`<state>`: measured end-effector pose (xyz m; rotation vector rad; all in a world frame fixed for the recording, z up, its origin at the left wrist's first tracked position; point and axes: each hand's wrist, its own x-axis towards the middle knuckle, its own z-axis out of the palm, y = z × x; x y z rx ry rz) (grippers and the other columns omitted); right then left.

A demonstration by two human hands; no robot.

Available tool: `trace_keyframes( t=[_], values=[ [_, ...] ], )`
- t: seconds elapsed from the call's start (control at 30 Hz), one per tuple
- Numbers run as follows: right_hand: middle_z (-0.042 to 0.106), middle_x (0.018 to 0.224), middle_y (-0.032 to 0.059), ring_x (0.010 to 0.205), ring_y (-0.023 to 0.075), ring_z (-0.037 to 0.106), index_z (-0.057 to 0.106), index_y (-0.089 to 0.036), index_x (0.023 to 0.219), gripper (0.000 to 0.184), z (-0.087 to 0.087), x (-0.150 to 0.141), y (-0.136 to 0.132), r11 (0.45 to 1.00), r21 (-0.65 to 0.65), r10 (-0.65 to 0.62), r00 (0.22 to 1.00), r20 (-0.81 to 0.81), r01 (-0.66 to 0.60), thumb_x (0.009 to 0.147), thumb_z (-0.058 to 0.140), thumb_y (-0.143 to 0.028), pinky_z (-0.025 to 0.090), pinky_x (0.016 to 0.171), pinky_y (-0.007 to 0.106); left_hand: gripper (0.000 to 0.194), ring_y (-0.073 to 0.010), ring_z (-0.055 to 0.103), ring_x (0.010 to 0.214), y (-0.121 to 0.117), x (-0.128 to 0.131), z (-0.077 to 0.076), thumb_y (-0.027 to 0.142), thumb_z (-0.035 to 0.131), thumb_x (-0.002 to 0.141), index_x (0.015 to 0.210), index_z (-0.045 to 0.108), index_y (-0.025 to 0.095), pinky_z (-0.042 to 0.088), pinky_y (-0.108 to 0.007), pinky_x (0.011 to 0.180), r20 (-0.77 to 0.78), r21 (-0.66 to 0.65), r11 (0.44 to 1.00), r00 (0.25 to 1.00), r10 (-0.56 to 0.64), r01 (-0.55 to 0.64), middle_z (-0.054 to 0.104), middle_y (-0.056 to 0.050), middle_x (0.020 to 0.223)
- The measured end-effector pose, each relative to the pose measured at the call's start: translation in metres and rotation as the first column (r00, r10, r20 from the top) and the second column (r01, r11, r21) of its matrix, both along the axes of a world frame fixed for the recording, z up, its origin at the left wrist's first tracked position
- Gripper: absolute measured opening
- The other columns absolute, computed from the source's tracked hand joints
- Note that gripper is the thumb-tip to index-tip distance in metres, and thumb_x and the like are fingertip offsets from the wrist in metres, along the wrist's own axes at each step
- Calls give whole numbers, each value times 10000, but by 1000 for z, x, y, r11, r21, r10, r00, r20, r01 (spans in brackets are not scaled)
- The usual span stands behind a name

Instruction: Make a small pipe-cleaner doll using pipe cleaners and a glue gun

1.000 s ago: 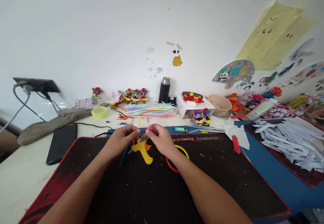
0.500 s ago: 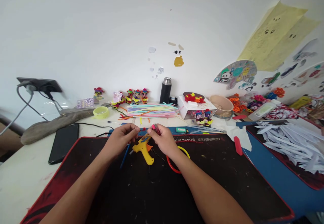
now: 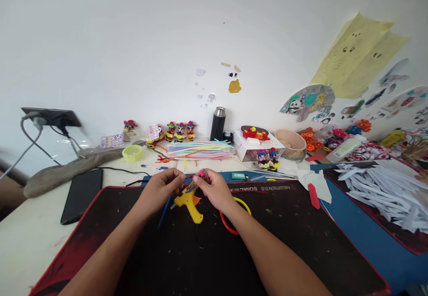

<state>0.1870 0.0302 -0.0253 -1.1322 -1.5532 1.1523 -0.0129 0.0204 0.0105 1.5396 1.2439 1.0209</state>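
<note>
Over the far part of the black desk mat [image 3: 187, 260], my left hand [image 3: 163, 190] has thumb and forefinger pinched together, and what lies between them is too small to make out. Close beside it, my right hand [image 3: 214, 189] is closed around a small pink-red object [image 3: 202, 174], mostly hidden by the fingers. A yellow glue gun [image 3: 191, 204] with an orange trigger lies on the mat below and between both hands. Left of its handle rests a thin blue stick [image 3: 163, 213]. Partly under my right wrist is a red and yellow ring [image 3: 230, 227].
Behind the hands sit a bundle of pastel strips [image 3: 200, 150], a black thermos [image 3: 218, 125], a white box [image 3: 245, 146] and several small figures [image 3: 180, 131]. White paper strips [image 3: 384, 193] pile up at right. A phone [image 3: 82, 195] and driftwood [image 3: 63, 171] lie at left.
The view has tilted slightly, so the desk appears a little lower. My right fingers have shifted slightly on the pink-red object; my left hand stays pinched beside it.
</note>
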Motion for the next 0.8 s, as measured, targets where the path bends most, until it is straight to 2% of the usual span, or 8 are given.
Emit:
trace_keyframes(
  t=[0.23, 0.47, 0.8],
  values=[
    [443, 607, -62, 575, 146, 392, 654, -212, 880, 374, 1, 0, 0, 1000, -13, 5, 1000, -6, -5, 916, 694, -582, 324, 556, 270, 501, -178, 574, 570, 1, 1, 1, 713, 692, 813, 733, 660, 220, 459, -289, 569, -30, 21, 1000, 999, -10, 11, 643, 1, 637],
    [433, 607, -62, 532, 129, 380, 616, -221, 847, 453, 0, -2, 1, 998, -63, -19, 994, -109, 12, 894, 706, -663, 308, 507, 259, 467, -184, 584, 603, 2, -2, -5, 674, 687, 860, 761, 678, 218, 464, -292, 596, -49, 37, 999, 999, -13, 15, 640, 4, 655],
    [433, 587, -68, 529, 126, 378, 630, -220, 852, 429, -5, -4, 0, 996, -87, 14, 995, -102, -23, 874, 742, -633, 308, 505, 254, 517, -163, 543, 621, 4, -3, -15, 717, 710, 854, 839, 693, 201, 425, -274, 592, 31, -57, 996, 998, -60, 62, 629, 11, 715]
  ],
)
